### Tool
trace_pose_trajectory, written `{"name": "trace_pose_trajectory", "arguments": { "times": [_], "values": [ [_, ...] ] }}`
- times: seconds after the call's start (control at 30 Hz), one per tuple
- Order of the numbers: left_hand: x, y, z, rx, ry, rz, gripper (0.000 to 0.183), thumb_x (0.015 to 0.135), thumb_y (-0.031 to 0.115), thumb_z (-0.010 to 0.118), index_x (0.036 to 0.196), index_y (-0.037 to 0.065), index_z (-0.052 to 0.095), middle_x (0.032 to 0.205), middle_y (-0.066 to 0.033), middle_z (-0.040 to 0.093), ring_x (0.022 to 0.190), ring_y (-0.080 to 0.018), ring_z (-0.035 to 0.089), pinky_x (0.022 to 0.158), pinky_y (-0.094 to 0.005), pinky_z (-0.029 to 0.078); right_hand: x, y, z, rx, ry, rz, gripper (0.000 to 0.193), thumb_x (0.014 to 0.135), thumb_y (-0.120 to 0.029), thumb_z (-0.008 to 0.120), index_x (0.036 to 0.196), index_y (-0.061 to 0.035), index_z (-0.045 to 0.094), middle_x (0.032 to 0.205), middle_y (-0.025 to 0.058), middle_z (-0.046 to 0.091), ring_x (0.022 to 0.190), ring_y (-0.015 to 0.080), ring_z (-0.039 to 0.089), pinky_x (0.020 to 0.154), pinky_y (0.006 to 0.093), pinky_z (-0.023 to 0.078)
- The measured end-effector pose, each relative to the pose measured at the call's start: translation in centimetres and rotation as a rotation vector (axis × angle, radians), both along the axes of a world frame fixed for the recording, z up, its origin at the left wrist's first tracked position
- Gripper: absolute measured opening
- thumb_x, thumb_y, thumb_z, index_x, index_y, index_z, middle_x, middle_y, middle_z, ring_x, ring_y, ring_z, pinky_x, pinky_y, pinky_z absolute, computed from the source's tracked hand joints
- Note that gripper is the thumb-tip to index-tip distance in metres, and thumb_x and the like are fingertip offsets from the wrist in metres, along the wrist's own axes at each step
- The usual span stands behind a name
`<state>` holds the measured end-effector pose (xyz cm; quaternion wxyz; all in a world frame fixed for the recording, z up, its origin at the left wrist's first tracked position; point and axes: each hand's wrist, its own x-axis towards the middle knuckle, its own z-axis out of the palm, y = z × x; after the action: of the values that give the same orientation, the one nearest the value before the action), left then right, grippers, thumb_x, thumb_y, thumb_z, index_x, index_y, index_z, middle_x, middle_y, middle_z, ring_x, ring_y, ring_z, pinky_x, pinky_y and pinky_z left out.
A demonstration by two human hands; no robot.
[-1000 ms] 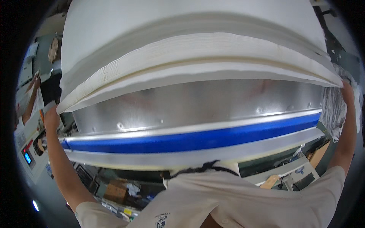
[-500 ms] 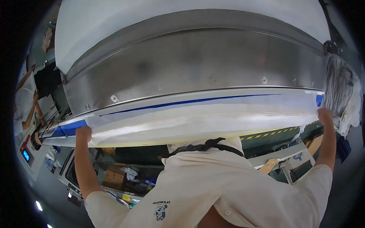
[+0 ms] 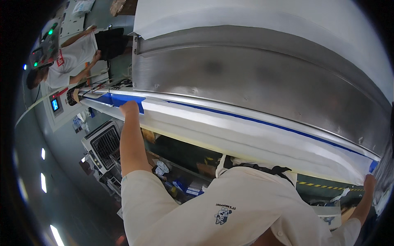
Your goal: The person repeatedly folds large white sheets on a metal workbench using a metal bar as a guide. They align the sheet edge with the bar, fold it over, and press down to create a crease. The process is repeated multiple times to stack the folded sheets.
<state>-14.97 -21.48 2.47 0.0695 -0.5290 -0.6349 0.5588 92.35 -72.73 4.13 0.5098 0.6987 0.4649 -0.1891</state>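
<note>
A long strip of white cloth (image 3: 230, 133) lies along the front ledge below a brushed metal panel (image 3: 246, 74). Its sheet looks thin and softly creased, with a pale yellow lower edge. Past its left end, my left hand (image 3: 129, 107) rests closed at the blue strip (image 3: 119, 99) on the ledge; what its fingers hold is hidden. At the far right end, my right hand (image 3: 370, 180) is closed on the cloth's lower corner. Between my hands the cloth spans the ledge, and a narrow blue line shows along its upper edge.
White sheet material (image 3: 287, 24) covers the top beyond the metal panel. At the left a co-worker in a white shirt (image 3: 78, 57) stands by a control box with a lit screen (image 3: 55, 105). An air cooler (image 3: 106, 141) and a cluttered shelf (image 3: 180, 188) sit below the ledge.
The view has swung to the left, bringing more of the co-worker into sight. My left hand has come away from the cloth's left end onto the blue strip; the right stays at its corner.
</note>
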Motion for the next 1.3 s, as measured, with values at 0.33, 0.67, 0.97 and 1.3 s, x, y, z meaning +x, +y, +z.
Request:
{"name": "trace_pose_trajectory", "arguments": {
  "times": [0.33,0.67,0.97,1.3],
  "values": [
    [4.5,-3.3,0.8,-0.042,-0.561,-0.275,0.037,0.068,0.001,0.059,0.101,0.017,0.056,0.103,-0.0067,0.054,0.104,-0.0253,0.051,0.087,-0.0389,0.04,3.6,-3.2,-1.4,0.156,0.087,0.01,0.013,0.079,-0.009,0.05,0.086,-0.0075,0.06,0.089,0.0112,0.057,0.089,0.0325,0.054,0.075,0.0444,0.043],
    [4.7,-3.6,0.1,-0.077,-0.526,-0.332,0.029,0.07,0.005,0.058,0.097,0.014,0.056,0.097,-0.007,0.056,0.102,-0.0259,0.052,0.085,-0.0389,0.04,3.0,-2.3,-0.9,0.19,0.081,0.0,0.017,0.082,-0.01,0.047,0.09,-0.0071,0.062,0.091,0.0116,0.059,0.091,0.0326,0.055,0.078,0.0445,0.044],
    [5.4,-2.5,1.3,-0.278,-0.26,-0.347,0.025,0.083,0.019,0.05,0.102,0.016,0.066,0.103,-0.0043,0.062,0.108,-0.0244,0.05,0.095,-0.0433,0.033,4.7,-6.0,-2.4,0.298,0.102,-0.03,0.009,0.08,-0.008,0.049,0.08,-0.0062,0.058,0.083,0.0146,0.056,0.081,0.0352,0.054,0.068,0.0453,0.043],
    [6.0,-1.1,0.9,-0.39,0.046,-0.038,0.036,0.09,0.026,0.043,0.121,0.014,0.057,0.128,-0.0064,0.052,0.121,-0.0267,0.044,0.102,-0.0493,0.023,7.1,-6.9,-3.3,0.478,0.235,0.098,0.007,0.079,-0.009,0.049,0.077,-0.0057,0.056,0.079,0.016,0.053,0.076,0.0354,0.052,0.064,0.0464,0.04]
  ]
}}
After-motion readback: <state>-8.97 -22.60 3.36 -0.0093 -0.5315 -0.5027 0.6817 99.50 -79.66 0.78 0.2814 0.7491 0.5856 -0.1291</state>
